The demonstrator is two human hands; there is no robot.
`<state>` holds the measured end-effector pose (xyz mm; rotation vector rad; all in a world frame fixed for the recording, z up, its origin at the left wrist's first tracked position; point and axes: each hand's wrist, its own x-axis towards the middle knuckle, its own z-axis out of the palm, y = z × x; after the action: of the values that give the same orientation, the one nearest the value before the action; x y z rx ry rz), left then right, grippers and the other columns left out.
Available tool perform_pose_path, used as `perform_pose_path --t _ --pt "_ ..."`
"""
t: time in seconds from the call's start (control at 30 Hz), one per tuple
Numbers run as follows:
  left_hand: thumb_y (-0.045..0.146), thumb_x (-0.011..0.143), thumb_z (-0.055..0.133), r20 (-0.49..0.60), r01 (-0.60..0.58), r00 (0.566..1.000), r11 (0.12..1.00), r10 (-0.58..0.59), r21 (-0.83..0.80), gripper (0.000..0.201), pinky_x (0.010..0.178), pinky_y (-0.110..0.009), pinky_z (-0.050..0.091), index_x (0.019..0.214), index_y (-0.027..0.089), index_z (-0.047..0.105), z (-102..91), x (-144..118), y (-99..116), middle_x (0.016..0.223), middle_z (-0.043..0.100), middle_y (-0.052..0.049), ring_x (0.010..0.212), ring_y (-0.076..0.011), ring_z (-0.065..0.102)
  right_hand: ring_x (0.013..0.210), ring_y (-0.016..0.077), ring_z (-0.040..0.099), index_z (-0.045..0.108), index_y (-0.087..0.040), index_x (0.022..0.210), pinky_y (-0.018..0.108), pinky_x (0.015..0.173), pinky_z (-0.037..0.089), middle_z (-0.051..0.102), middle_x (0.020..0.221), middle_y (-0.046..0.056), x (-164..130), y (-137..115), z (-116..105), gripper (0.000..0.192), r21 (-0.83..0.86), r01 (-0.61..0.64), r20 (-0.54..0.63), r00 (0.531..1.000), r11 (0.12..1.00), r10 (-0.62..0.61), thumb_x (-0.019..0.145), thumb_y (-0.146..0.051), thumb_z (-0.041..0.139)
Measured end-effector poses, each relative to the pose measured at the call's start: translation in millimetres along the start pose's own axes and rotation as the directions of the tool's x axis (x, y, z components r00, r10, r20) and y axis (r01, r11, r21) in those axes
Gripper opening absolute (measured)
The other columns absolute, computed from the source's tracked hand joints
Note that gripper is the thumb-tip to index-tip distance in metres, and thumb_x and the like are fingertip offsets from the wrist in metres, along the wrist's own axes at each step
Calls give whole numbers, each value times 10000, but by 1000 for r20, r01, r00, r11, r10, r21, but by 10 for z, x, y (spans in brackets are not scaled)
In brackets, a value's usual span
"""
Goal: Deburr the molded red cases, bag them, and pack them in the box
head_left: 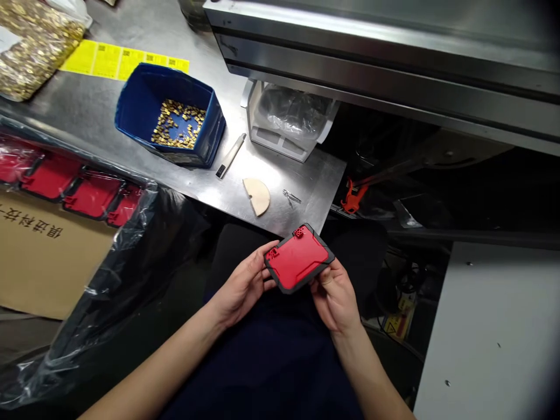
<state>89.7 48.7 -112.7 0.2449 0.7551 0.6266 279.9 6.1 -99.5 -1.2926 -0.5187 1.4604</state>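
Both hands [245,286] [335,297] curled, gripping red plate [298,258] edges.

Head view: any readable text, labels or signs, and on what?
Cardboard box: a row of printed Chinese characters, seen upside down, not surely readable.
Yellow labels: codes and print, too small to read.
Yellow sticker low at right: too blurred to read.
Red panel, held by left hand and right hand: no text seen.
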Motion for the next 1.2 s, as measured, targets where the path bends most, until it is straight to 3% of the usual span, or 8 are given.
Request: perform_pose_path --t 0.07,0.13,0.23,0.33,0.43,0.63,0.8,1.2 --pt "599 969 595 -2 -1 1000 994 0 -111 621 1024 -485 488 1475 244 525 -28 -41 -19 1438 611 -167 1252 -339 611 772 149 668 727 -286 1030 273 726 536 742 899 -14 7 -43 136 99 -267 202 83 979 942 -186 952 -348 720" --pt "644 939 607 25 -14 999 979 20 -205 681 1067 -508 465 1486 250 516 -84 -83 -6 1433 623 -160 1298 -349 587 910 171 705 719 -261 1059 306 826 534 769 998 3 27 -110 266 134 -536 472 358 878 700 -318 981 -179 648" --pt "763 888 566 94 24 996 935 10 -353 804 1143 -467 414 1391 138 619 -216 -127 63 1342 690 -175 1344 -355 560 1075 205 702 683 -201 1206 375 947 489 774 1167 49 54 -184 446 277 -580 782 748 622 228 -232 1008 -80 531" --pt "703 936 537 183 91 983 871 -2 -482 771 1173 -431 393 1348 60 648 -332 -141 153 1360 679 -196 1342 -358 569 1157 209 672 647 -180 1283 400 1035 451 747 1259 59 29 -204 563 265 -524 845 832 535 105 -146 1027 -170 576" --pt "583 958 519 223 86 973 817 53 -571 681 1095 -478 472 1446 111 570 -383 -140 222 1511 557 -196 1327 -399 580 1171 212 654 637 -183 1302 399 1020 474 730 1258 83 -34 -234 566 306 -550 809 775 587 207 -233 998 -211 646" --pt "586 959 451 254 102 963 751 91 -653 687 1033 -596 487 1524 196 468 -410 -137 253 1570 479 -220 1270 -448 615 932 160 662 709 -245 1078 304 822 528 692 1004 28 -17 -351 455 184 -752 417 267 901 511 -343 1009 -144 572" --pt "604 945 460 259 97 959 733 111 -673 712 1165 -637 300 1535 206 447 -441 -115 263 1586 449 -235 1299 -461 592 780 128 646 722 -282 1070 254 714 526 676 913 -11 69 -391 527 171 -748 289 108 941 598 -319 1031 -224 566" --pt "493 912 500 215 69 968 693 126 -717 712 1223 -612 185 1540 165 431 -440 -94 309 1596 436 -232 1433 -473 446 852 150 685 730 -271 1047 276 788 535 718 965 -8 214 -349 758 140 -766 225 189 974 602 -123 1025 -275 591"
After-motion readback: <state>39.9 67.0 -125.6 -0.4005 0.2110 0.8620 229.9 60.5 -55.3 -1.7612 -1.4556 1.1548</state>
